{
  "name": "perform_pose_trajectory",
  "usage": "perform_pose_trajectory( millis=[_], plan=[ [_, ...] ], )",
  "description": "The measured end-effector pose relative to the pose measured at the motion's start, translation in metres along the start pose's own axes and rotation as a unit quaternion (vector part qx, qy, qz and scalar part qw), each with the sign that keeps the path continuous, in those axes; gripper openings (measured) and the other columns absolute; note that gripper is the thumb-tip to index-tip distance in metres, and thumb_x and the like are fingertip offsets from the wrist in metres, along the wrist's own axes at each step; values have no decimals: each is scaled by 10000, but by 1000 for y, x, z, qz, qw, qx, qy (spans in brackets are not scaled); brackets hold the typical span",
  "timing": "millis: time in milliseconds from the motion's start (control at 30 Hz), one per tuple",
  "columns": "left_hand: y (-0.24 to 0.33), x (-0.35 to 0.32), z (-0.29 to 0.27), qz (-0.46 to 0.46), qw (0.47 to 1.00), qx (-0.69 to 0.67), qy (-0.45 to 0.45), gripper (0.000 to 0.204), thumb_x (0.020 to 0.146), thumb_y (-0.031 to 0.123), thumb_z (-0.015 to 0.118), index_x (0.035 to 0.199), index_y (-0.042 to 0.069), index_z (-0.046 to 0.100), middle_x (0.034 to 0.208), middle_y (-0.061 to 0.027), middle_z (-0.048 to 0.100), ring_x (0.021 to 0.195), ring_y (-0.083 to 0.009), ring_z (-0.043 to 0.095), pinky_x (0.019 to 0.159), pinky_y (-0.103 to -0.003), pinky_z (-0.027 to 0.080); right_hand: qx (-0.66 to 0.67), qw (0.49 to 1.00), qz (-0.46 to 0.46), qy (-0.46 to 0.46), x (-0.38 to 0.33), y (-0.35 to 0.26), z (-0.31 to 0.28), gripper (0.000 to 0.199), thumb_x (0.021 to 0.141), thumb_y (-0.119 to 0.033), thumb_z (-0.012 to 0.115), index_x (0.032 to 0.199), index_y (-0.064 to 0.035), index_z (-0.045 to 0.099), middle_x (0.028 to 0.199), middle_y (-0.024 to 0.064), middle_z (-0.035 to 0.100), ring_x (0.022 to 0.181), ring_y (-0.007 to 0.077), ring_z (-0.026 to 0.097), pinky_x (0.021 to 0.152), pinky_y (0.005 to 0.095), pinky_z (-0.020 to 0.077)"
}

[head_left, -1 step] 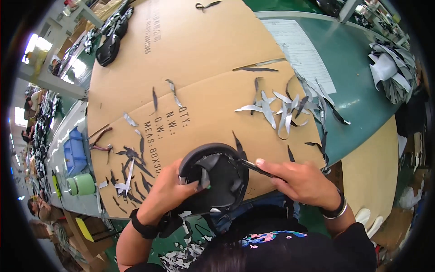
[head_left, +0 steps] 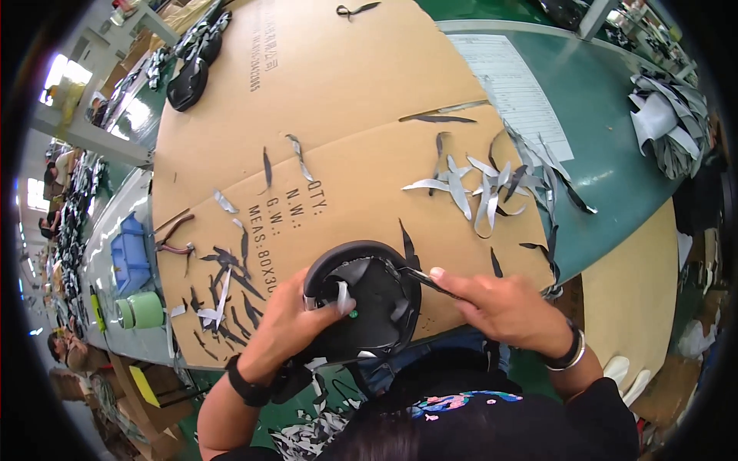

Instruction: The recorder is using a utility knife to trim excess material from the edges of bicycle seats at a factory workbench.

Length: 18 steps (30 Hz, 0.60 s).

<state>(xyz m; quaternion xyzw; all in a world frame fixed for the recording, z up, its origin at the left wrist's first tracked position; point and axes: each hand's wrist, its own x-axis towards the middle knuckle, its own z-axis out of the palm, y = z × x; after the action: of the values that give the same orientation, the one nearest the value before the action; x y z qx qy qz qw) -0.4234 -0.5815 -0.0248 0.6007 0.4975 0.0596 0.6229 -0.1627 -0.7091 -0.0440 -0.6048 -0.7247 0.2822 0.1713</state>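
A black rounded shell with a padded rim (head_left: 388,303), looking like a saddle turned hollow side up, is held at the cardboard's near edge. My left hand (head_left: 290,321) is closed on its left side, fingers outside and thumb inside. By that thumb a light grey strip (head_left: 343,295) sticks up, beside a small green spot. My right hand (head_left: 503,306) is closed around a slim dark metal tool (head_left: 432,283), whose tip touches the upper right of the rim. Its exact kind is hidden by my grip. Dark flaps of material lie inside the shell.
Black and grey offcuts (head_left: 488,184) lie scattered over the cardboard sheet (head_left: 346,107). Pliers (head_left: 177,237), a blue bin (head_left: 129,257) and a green roll (head_left: 140,311) are on the left. A printed sheet (head_left: 530,96) and stacked grey pieces (head_left: 670,127) are on the right.
The grey strip by my left thumb stands more upright, and the green spot shows more. The whole view has shifted slightly; both hands keep nearly the same places.
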Motion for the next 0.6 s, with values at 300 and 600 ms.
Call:
perform_pose_trajectory(
  millis=[300, 600],
  plan=[
    [-26, -37, 49, -44, 976, -108, 184, 327, 816, 82, 689, 1115, -33, 622, 981, -58, 674, 884, -124, 600, 794, -262, 471, 142, 988, 45, 36, -43, -12, 55, 657, 881, -132, 636, 1471, -152, 348, 734, 152, 609, 608, 370, 613, 553, 451, 503],
    [-64, -71, 124, 118, 896, -162, 397, 377, 859, 113, 719, 1141, -20, 507, 1044, -85, 585, 949, -159, 562, 857, -291, 450, 294, 944, 145, -14, -95, -41, 59, 616, 914, -127, 597, 1451, -74, 299, 1117, 246, 637, 897, 404, 667, 767, 419, 546]
  ],
)
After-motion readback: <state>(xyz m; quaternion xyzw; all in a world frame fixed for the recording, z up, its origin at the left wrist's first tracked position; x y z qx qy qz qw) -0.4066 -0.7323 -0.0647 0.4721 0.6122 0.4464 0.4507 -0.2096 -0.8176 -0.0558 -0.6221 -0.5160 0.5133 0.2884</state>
